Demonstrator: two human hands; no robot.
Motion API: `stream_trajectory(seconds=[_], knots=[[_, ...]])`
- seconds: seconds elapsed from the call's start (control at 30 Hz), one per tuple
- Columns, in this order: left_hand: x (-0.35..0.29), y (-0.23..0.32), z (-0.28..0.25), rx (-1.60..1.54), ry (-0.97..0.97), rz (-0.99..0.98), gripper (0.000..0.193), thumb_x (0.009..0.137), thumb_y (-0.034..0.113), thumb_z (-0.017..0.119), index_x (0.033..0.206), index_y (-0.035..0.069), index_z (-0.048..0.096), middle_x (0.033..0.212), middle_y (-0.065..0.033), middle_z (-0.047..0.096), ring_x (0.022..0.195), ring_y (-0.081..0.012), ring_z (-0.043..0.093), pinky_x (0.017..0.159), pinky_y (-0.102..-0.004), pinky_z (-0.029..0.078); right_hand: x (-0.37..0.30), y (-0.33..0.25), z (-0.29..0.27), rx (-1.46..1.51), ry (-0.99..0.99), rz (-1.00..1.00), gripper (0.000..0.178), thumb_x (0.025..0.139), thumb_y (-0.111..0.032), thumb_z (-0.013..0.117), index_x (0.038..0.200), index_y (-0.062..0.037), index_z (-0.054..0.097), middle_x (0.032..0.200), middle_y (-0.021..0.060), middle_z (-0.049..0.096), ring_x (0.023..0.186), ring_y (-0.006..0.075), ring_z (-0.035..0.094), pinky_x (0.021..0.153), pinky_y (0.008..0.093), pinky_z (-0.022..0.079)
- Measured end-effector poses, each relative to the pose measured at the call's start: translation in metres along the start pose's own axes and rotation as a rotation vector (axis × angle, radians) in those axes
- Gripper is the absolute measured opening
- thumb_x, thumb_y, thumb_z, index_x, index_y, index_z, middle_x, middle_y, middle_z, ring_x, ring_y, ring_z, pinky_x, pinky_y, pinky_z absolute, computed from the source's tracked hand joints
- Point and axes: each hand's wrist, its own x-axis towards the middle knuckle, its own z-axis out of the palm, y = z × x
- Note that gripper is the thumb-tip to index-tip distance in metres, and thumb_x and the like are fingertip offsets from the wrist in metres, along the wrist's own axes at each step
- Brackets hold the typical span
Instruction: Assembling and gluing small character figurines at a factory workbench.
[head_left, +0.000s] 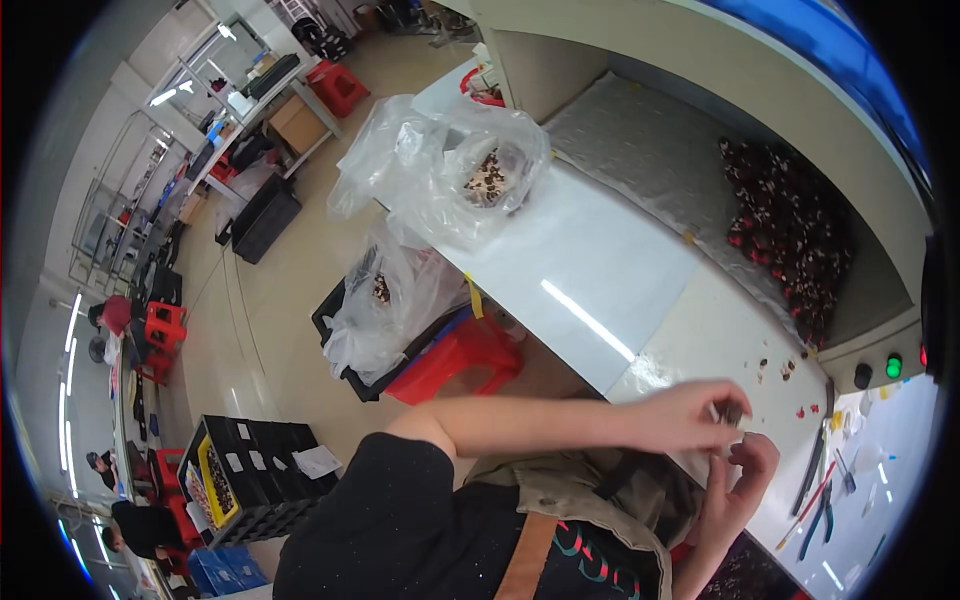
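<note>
My left hand [692, 418] is closed in a pinch on a small dark piece [733, 412] above the near edge of the white table [590, 270]. Just below it, my right hand [742, 480] has its fingers curled up to the same spot. Its thumb and fingertips come together beside a pale bit; what they hold is too small to make out. Beyond my hands, several small dark and pale pieces [785, 370] lie scattered on the table, with a few tiny red pieces [808, 411] nearer to me.
A machine opening [650, 120] at the far right holds a heap of dark red pieces [785, 235]. Clear plastic bags [450, 170] stand at the table's far end. Pliers [818, 522] and a red-handled brush [808, 505] lie right. Red stool [465, 360] and black crates [265, 455] stand left.
</note>
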Motion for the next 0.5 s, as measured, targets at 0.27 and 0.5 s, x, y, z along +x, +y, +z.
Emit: stream_trajectory(seconds=[0.27, 0.5], knots=[[-0.012, -0.01, 0.012, 0.105, 0.048, 0.078, 0.041, 0.096, 0.019, 0.05, 0.131, 0.0, 0.043, 0.105, -0.0104, 0.057, 0.093, -0.0134, 0.058, 0.079, -0.0264, 0.049, -0.011, 0.003, 0.014, 0.042, 0.117, 0.129, 0.024, 0.081, 0.002, 0.064, 0.1, -0.0023, 0.051, 0.103, 0.0094, 0.049, 0.093, 0.0198, 0.05, 0.08, 0.0274, 0.044], [-0.024, 0.005, -0.019, -0.116, 0.156, -0.034, 0.036, 0.099, 0.015, 0.042, 0.134, 0.004, 0.042, 0.111, -0.0054, 0.055, 0.1, -0.0093, 0.054, 0.089, -0.0253, 0.045, 0.022, -0.007, 0.033, 0.037, -0.019, 0.051, 0.029, 0.074, 0.009, 0.067, 0.098, -0.0013, 0.054, 0.102, 0.0099, 0.052, 0.091, 0.0171, 0.056, 0.075, 0.0251, 0.049]])
